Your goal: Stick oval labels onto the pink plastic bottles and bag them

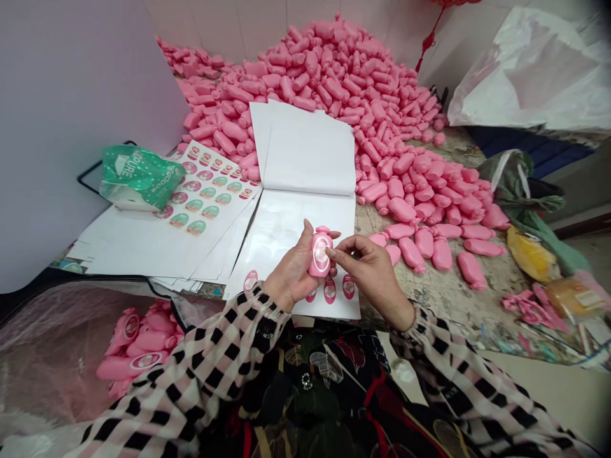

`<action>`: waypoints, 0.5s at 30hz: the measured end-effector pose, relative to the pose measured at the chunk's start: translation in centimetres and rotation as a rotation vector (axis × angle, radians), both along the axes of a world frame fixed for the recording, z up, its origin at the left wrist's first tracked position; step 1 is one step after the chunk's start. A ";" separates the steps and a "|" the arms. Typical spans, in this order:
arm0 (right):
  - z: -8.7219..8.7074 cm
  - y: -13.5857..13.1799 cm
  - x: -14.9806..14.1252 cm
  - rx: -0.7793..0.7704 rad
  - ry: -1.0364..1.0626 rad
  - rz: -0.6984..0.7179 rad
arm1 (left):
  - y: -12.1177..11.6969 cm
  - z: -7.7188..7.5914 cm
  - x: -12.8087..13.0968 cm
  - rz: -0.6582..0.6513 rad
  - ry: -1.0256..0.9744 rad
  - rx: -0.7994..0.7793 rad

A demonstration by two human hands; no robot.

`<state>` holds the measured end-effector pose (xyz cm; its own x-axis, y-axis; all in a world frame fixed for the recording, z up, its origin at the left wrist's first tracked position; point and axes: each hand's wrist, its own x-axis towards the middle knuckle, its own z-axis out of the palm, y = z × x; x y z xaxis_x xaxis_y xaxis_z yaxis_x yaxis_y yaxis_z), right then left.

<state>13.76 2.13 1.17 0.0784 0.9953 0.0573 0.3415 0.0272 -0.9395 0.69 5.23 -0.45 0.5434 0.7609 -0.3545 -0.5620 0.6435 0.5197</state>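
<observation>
A small pink plastic bottle [323, 233] stands roughly upright in my left hand [294, 270], with the thumb on one side and the fingers behind it. On its front face is an oval sticker [319, 251] with a white ring and a pale centre. My right hand [375, 270] is closed, its thumb and index finger pinched together at the sticker's right edge. Under both hands lies a white sticker sheet [281, 219], with several pink oval stickers [330, 290] along its near edge. Blank white sheets [310, 149] are folded back beyond it.
A large heap of pink bottles [334, 70] covers the back and right of the table. At left are printed sticker sheets [205, 191] under a green packet [138, 175]. A clear plastic bag [42, 356] at lower left holds labelled bottles [143, 337]. A yellow packet [532, 254] lies right.
</observation>
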 end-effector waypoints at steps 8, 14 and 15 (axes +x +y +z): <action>-1.0 -0.8 0.6 -0.020 -0.057 -0.004 | -1.4 0.9 -1.2 -0.160 0.307 0.269; -0.8 -0.9 2.8 0.047 -0.314 0.013 | -2.3 1.2 -2.2 -0.254 0.378 0.319; -0.6 -0.8 3.2 0.045 -0.324 0.000 | -2.5 1.3 -2.2 -0.261 0.364 0.319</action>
